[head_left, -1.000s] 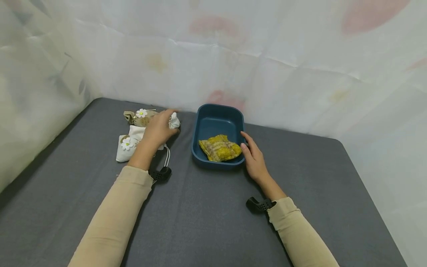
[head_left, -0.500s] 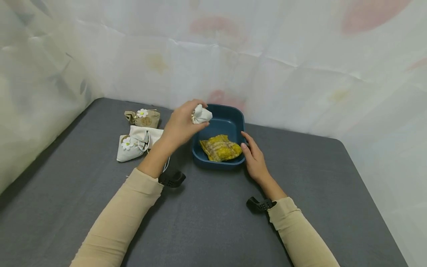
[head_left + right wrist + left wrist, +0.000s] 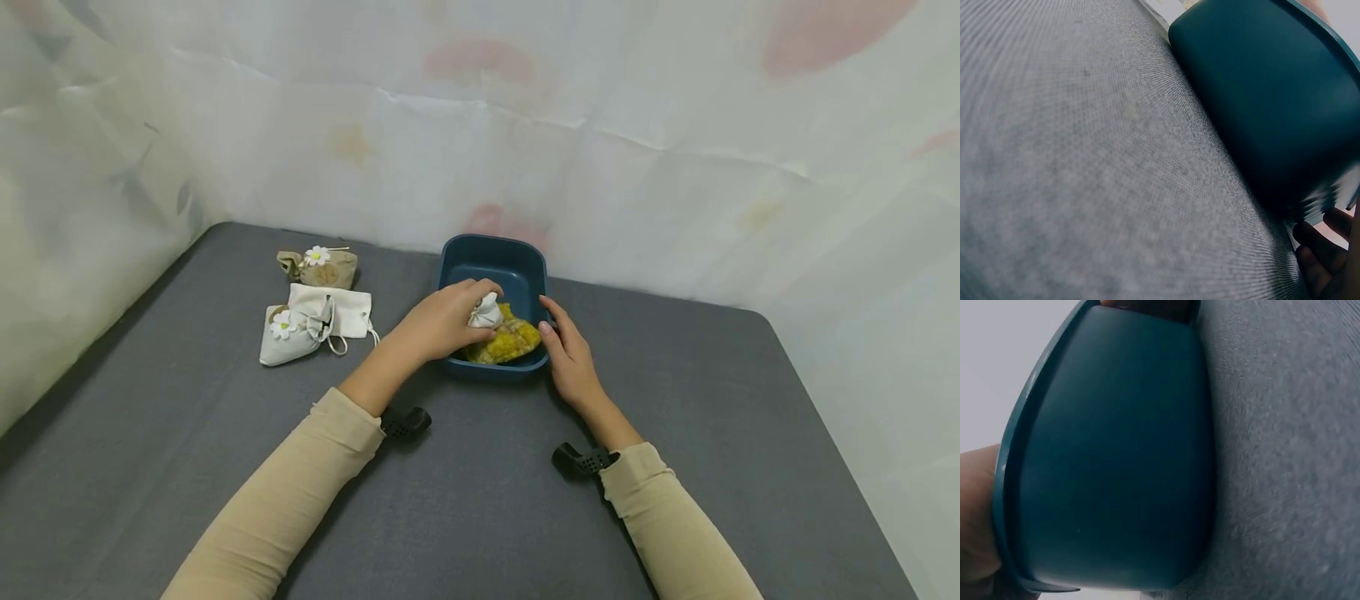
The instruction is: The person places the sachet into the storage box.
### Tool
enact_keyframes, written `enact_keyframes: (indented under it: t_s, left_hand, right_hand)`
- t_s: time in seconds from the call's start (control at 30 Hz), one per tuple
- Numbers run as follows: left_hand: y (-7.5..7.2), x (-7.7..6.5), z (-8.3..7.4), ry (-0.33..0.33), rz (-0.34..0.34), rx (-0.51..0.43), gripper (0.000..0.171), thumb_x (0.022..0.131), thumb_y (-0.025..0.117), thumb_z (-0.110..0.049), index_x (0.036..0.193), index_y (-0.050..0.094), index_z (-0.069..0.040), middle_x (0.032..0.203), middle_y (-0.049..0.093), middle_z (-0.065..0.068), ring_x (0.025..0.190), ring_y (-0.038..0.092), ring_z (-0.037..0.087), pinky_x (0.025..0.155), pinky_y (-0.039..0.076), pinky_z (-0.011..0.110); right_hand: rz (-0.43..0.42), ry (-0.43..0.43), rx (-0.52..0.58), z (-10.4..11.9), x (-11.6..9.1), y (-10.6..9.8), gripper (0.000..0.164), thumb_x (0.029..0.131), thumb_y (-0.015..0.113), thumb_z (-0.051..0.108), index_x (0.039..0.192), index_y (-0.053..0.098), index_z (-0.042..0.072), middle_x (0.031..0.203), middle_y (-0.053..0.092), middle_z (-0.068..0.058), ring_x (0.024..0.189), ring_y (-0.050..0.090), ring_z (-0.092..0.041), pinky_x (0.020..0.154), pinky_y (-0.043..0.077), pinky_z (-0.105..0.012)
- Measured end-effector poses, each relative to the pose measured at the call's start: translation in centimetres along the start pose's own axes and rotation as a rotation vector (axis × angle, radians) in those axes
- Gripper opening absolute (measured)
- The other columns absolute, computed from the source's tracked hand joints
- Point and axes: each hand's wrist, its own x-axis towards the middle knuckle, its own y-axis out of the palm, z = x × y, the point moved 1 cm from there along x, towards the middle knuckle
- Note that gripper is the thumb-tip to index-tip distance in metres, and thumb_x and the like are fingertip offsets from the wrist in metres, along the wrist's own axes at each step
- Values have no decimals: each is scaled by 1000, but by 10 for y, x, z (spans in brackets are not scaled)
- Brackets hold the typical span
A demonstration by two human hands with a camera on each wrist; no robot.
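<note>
A dark blue bin (image 3: 519, 279) stands near the back of the table, with a yellow checked cloth pouch (image 3: 517, 337) lying in its near part. Over the bin's near left side, my left hand (image 3: 438, 323) grips a small pale drawstring pouch (image 3: 486, 312), whose gathered top shows between thumb and fingers; the rest is hidden by the hand. On the opposite side, my right hand (image 3: 573, 362) rests its fingers against the bin's outer wall, thumb near the rim. The left wrist view is mostly the bin's wall (image 3: 1116, 444). Relaxed right fingers (image 3: 1319, 247) show beside the bin in the right wrist view.
Left of the bin lie a brown pouch with a daisy (image 3: 330, 268), a white drawstring pouch (image 3: 352, 312) and a pale grey daisy pouch (image 3: 287, 343). A grey cloth covers the table (image 3: 480, 500). A patterned white curtain (image 3: 600, 167) hangs right behind the bin.
My left hand has lifted the pale pouch from beside the other pouches, carried it right and lowered it over the bin. The right hand has stayed at the bin's side.
</note>
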Motion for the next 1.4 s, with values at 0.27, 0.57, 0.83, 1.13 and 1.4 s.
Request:
enact_keyframes:
  t_s: [0.27,0.57,0.83,1.13,1.4]
  left_hand:
    - [-20,-6,6,17,-37,-102,71,94,64,-59,153,43,-26,157,45,2,138,52,25,111,46,51]
    - [-66,-24,60,-289,-325,-91,73,97,50,-68,155,41,-23,162,39,8,147,39,37,114,36,62]
    - [-64,-43,124,-481,-418,72,81,90,75,-43,155,38,-10,163,27,25,150,23,50,123,13,66]
    - [-62,-47,141,-602,-286,86,99,88,75,-45,162,19,-8,151,37,35,134,37,61,109,30,72]
    - [-63,-47,136,-618,-320,46,76,90,74,-23,155,37,-4,146,43,35,129,43,59,99,41,73]
  right_hand:
    - [-1,4,-3,0,-1,0,51,111,38,32,159,34,15,164,36,-9,138,49,-36,112,41,-59]
    - [-2,0,3,-2,0,0,51,111,38,31,159,34,14,165,34,-9,143,45,-36,115,38,-59]
    - [-2,7,-9,-3,0,-1,50,111,37,32,159,34,16,164,34,-10,143,44,-35,115,38,-59]
    - [-6,-6,5,-3,0,-1,49,111,38,30,158,35,19,164,35,-8,143,45,-35,115,38,-59]
    - [-3,-4,5,-4,1,-2,49,111,38,30,158,35,17,164,35,-9,143,44,-35,116,37,-58]
